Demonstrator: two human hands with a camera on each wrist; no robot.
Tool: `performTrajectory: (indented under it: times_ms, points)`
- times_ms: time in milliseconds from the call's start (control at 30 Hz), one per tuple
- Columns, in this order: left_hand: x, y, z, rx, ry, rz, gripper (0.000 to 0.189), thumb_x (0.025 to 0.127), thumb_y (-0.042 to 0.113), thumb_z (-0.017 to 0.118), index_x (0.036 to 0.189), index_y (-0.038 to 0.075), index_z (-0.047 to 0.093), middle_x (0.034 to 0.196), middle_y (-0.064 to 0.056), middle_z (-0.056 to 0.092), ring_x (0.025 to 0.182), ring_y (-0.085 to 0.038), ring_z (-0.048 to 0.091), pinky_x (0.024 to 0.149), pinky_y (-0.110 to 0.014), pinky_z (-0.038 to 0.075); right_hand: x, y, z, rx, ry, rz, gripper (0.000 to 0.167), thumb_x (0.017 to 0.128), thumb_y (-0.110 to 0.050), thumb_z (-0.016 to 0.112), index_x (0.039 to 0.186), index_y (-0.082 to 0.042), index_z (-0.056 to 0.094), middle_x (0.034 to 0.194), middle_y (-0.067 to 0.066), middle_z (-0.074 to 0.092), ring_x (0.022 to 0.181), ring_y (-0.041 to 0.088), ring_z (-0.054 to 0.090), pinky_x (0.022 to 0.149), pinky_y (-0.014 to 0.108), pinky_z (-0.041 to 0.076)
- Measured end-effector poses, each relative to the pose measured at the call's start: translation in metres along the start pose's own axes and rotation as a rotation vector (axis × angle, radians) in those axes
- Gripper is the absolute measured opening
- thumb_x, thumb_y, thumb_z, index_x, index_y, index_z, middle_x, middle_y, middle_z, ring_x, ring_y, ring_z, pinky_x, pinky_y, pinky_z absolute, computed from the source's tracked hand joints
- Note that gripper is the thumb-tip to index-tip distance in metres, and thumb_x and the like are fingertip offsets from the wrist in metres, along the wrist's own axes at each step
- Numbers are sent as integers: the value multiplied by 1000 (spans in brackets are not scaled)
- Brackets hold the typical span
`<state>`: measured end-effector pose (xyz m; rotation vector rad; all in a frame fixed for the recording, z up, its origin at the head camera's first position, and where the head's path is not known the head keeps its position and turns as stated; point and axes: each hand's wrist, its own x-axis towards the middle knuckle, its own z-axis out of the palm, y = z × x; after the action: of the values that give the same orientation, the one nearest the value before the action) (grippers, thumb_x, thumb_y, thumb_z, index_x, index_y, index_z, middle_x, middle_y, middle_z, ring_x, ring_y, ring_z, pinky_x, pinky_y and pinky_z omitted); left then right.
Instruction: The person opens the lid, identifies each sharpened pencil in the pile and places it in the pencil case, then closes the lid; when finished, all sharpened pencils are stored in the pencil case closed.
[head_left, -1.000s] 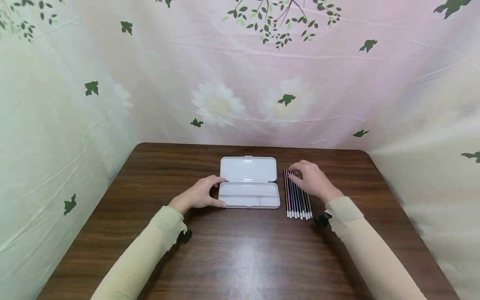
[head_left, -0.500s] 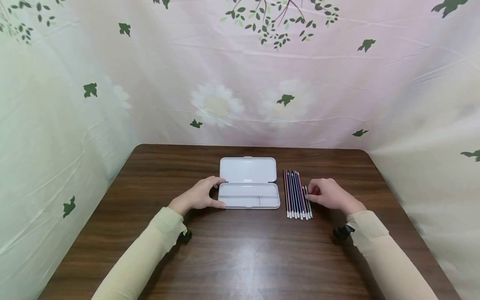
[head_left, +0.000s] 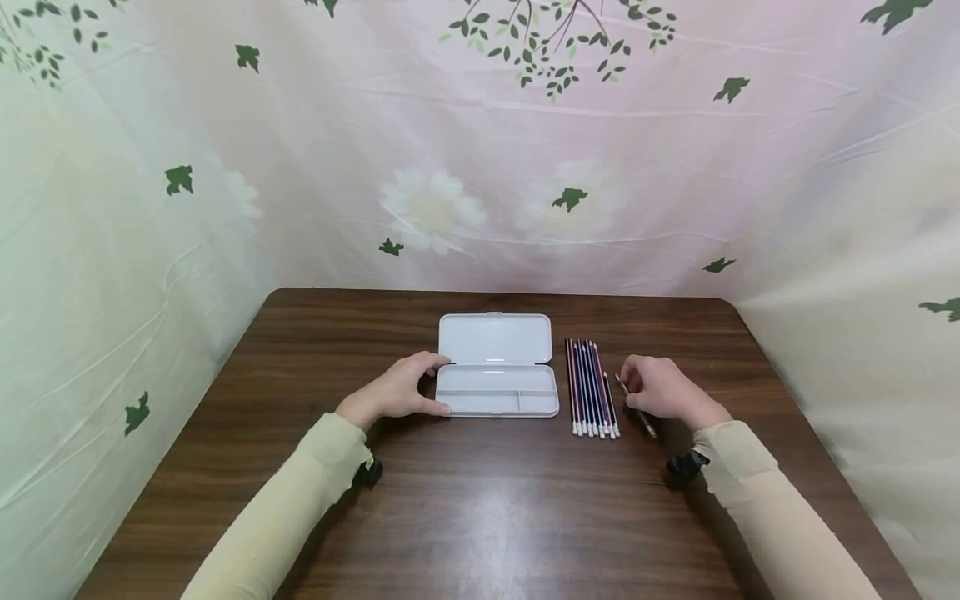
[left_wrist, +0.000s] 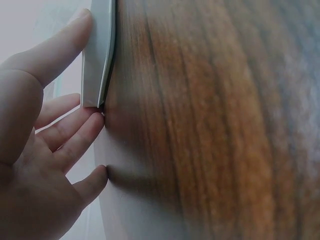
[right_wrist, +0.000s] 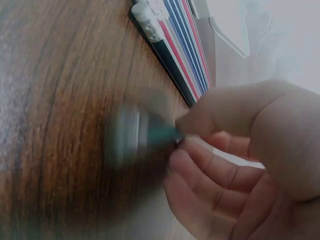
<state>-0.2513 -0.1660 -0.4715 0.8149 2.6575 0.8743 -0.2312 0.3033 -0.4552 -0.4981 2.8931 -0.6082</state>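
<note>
A white pencil case (head_left: 497, 403) lies with its lid swung back on the brown table. My left hand (head_left: 401, 387) holds its left end, thumb at the front corner and fingers by the hinge. In the left wrist view the thumb (left_wrist: 67, 45) is against the case's side (left_wrist: 97, 60), the other fingers around its corner. Right of the case, my right hand (head_left: 660, 388) pinches a short greenish pencil (head_left: 647, 425), held slantwise; it is blurred in the right wrist view. Several longer pencils (head_left: 588, 387) lie side by side, white erasers toward me.
The table (head_left: 480, 508) reaches back to a printed cloth (head_left: 480, 167) with flowers and birds, which also hangs at both sides. Inside the case, low dividers (head_left: 518, 402) separate a long compartment from smaller ones; nothing lies in them.
My right hand has moved right from over the pencil row and drawn the short greenish pencil away from its right side, turning it aslant. My left hand stays at the case.
</note>
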Motion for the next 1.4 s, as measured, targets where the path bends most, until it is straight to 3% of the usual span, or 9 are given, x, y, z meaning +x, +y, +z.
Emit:
performTrajectory:
  times_ms: [133, 500, 800, 1000, 1167, 1400]
  points:
    - [0, 1, -1, -3, -2, -3, 87, 81, 42, 92, 150, 6, 53, 144, -11, 59, 124, -27, 58, 108, -46, 48, -1, -1, -2, -8, -24, 45, 23, 85, -1, 79, 104, 1, 66, 85, 7, 69, 75, 21, 63, 68, 41, 55]
    - [0, 3, -4, 3, 1, -11, 87, 81, 41, 92, 150, 6, 53, 144, -10, 58, 125, -27, 57, 110, -46, 47, -4, 1, -7, -19, -73, 68, 14, 86, 0, 77, 100, 1, 72, 87, 7, 70, 77, 21, 64, 68, 40, 57]
    - [-1, -2, 0, 6, -5, -21, 88, 81, 42, 92, 151, 7, 52, 144, -9, 58, 125, -27, 57, 109, -45, 47, -2, -1, -11, -20, -20, 49, 13, 87, -4, 76, 99, -1, 72, 85, 6, 69, 72, 19, 61, 62, 34, 53]
    - [-3, -3, 0, 6, 1, -21, 87, 81, 41, 92, 151, 6, 52, 145, -10, 58, 125, -27, 57, 109, -46, 47, 2, -14, -13, 5, 44, -37, 12, 88, -2, 74, 100, -3, 71, 85, 3, 69, 75, 18, 61, 65, 35, 52]
    - [-3, -2, 0, 8, 5, -13, 86, 81, 39, 93, 150, 6, 53, 143, -10, 59, 124, -27, 58, 109, -45, 47, 7, -33, -9, 52, 52, -130, 15, 90, 0, 72, 104, -6, 74, 86, -1, 69, 75, 14, 60, 66, 32, 52]
    - [-2, 2, 1, -11, 3, -20, 87, 80, 41, 93, 150, 7, 53, 143, -10, 59, 125, -27, 57, 108, -45, 47, 17, -63, 0, 93, 96, -323, 21, 86, 2, 71, 104, -8, 76, 82, -8, 65, 73, 11, 57, 64, 28, 50]
